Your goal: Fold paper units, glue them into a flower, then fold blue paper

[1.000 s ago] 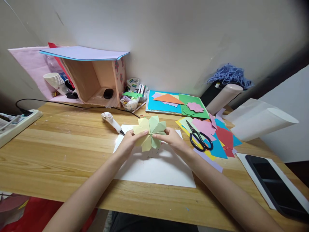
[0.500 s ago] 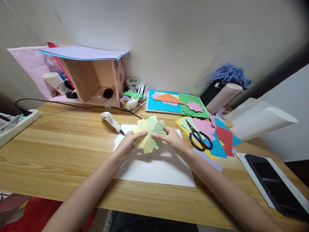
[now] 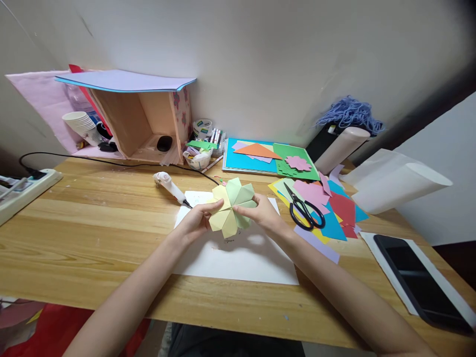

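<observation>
A folded paper flower (image 3: 233, 191), pale yellow on its left half and light green on its right, is held between both hands above a white sheet of paper (image 3: 238, 265). My left hand (image 3: 197, 218) pinches the yellow side, thumb on top. On the green side, my right hand (image 3: 262, 213) grips the petals with its thumb pointing at the flower's middle. The fingers beneath the flower are mostly hidden. A white hot glue gun (image 3: 170, 187) lies beyond my left hand, its cord running back.
Black-handled scissors (image 3: 305, 208) rest on coloured paper scraps (image 3: 336, 230) at the right. Farther right lies a phone (image 3: 416, 282). An open box (image 3: 148, 119) stands at the back left, near a power strip (image 3: 31, 191). Coloured sheets (image 3: 241, 161) lie by the wall.
The camera view has shifted slightly. My left thumb has drawn back a little from the flower's middle, and the flower has turned slightly. Both hands keep hold of it.
</observation>
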### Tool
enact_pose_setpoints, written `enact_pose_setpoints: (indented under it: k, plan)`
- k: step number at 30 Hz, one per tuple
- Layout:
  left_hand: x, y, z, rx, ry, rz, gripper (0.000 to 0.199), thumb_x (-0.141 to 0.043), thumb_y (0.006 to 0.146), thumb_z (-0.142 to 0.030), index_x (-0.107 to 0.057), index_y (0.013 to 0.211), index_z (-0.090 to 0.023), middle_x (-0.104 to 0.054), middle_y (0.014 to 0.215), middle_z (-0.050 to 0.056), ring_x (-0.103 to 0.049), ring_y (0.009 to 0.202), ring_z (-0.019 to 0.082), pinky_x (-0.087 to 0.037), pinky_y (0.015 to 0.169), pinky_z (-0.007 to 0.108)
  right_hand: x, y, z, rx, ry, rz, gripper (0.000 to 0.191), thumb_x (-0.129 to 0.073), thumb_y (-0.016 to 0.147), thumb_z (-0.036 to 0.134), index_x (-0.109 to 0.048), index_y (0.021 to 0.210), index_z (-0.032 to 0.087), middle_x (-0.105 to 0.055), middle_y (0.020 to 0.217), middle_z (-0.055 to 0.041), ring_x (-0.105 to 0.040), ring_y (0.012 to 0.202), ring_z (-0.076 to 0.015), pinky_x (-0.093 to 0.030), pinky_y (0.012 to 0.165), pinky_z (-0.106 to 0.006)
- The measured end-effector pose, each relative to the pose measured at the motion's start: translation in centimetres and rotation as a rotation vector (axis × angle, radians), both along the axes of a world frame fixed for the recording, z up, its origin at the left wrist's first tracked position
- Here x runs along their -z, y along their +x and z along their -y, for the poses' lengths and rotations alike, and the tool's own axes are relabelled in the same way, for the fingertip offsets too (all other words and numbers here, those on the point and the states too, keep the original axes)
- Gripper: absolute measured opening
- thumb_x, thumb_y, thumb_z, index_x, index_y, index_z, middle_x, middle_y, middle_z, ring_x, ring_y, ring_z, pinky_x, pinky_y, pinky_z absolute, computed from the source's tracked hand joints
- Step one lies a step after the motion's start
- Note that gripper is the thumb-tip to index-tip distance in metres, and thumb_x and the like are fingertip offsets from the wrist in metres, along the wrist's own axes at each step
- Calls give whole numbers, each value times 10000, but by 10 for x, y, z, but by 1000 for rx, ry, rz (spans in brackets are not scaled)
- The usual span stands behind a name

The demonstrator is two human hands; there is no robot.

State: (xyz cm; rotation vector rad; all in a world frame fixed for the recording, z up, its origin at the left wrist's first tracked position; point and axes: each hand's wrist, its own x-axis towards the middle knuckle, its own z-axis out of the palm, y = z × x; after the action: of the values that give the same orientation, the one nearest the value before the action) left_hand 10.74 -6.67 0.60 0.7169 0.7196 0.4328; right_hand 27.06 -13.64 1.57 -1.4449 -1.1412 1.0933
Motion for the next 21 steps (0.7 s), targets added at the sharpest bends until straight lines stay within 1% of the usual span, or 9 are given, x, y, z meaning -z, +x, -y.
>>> enact_pose_setpoints:
  k: [2,4,9,11,14,17,19,21]
  plan:
    - [1,0,0,21,9,5,305,-674,703,-306,-665,972,-162,-697,941,81,-653,791,197,-491,662,259,0,0,0,3,-9,0,372,-684,643,361,-642,941,141,-661,945,-87,-605,840,-222,-469,699,-304]
    - [0,1,1,19,70,-6,341,-682,694,-326,-658,995,-168,-695,947,79,-650,796,196,-486,658,254,1,1,0,6,-12,-16,380,-688,640,364,-642,950,147,-661,954,-85,-605,841,-217,-468,703,-300]
    - [-3,0,5,-46,365,-80,428,-737,618,-355,-660,983,-144,-687,962,95,-634,826,206,-473,693,261,4,1,-2,13,-31,-34,409,-686,649,404,-647,966,148,-662,973,-89,-606,845,-212,-470,713,-299]
    - [-4,0,6,-75,440,-122,422,-744,601,-360,-668,947,-131,-688,951,101,-629,819,212,-473,686,264,4,2,-3,-4,-46,-25,413,-681,656,421,-648,965,149,-664,963,-86,-605,833,-210,-472,700,-299]
    - [-4,0,6,-122,490,-188,432,-745,584,-386,-673,916,-119,-688,939,113,-626,805,227,-478,663,274,5,6,-4,-38,-50,1,405,-674,665,439,-650,960,163,-665,937,-75,-604,813,-209,-475,673,-298]
    - [-5,1,5,-196,510,-221,454,-741,577,-408,-669,917,-116,-685,949,120,-625,807,233,-481,658,279,6,10,-6,-21,-31,-47,381,-667,671,451,-641,941,183,-662,907,-66,-608,774,-201,-480,645,-296]
    - [-5,1,4,-234,525,-222,449,-735,582,-414,-669,914,-119,-684,952,116,-625,802,226,-479,656,276,6,12,-7,1,-17,-107,357,-677,658,452,-626,879,177,-656,857,-57,-606,730,-186,-483,637,-296]
    - [-4,1,4,-252,536,-228,434,-732,586,-415,-674,900,-122,-686,944,108,-624,794,219,-477,657,273,5,13,-7,16,-4,-136,325,-702,628,443,-596,769,170,-641,778,-36,-594,688,-167,-477,634,-291]
